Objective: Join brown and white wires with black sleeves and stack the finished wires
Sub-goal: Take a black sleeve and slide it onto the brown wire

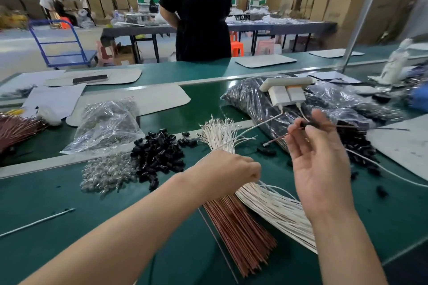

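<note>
Near centre of the bench (69, 192): left hand (231, 169), fingers curled, pinches a white wire (278, 188) from the white wire bundle (273, 209), likely the next mate. Right: right hand (322, 164), raised, fingertips pinching a sleeved brown wire (276, 139), held clear for joining.

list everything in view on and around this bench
white wires: one bundle, white, bench centre
brown wires: one bundle, brown, left of them
black sleeves: one pile, black, further left
metal terminals: one pile, silver, beside the sleeves
plastic bags: several, clear, far right
power strip: one, white, by those bags
standing person: one, black dress, across the bench
held wire: one, brown, black-sleeved, right hand
left hand: one, pinching white wires
right hand: one, raised, pinching held wire
</note>
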The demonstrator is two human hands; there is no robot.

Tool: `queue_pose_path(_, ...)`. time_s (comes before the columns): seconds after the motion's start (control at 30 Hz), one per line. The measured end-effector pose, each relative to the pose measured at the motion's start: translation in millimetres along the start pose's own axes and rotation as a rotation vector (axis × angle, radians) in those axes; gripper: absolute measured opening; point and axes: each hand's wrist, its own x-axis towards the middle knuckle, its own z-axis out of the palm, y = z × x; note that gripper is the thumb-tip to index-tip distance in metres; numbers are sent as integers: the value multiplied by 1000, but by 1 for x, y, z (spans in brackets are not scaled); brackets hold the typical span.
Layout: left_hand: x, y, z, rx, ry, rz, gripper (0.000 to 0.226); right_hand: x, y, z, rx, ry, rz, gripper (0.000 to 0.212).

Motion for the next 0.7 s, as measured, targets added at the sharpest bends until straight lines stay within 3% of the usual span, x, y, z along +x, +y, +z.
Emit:
queue_pose_path(0.17, 4, -1, -12, -33, 117, -43, 25, -5, -26, 14, 48, -73, -84, 28)
queue_pose_path(0.43, 36, -18, -77, -707, 566, -403, 17, -27, -28, 40, 144, -284, -37, 29)
queue_pose_path(0.7, 26, -42, -179, -1220, 982, -452, 8, -27, 25, 47, 160, -238, 189, 28)
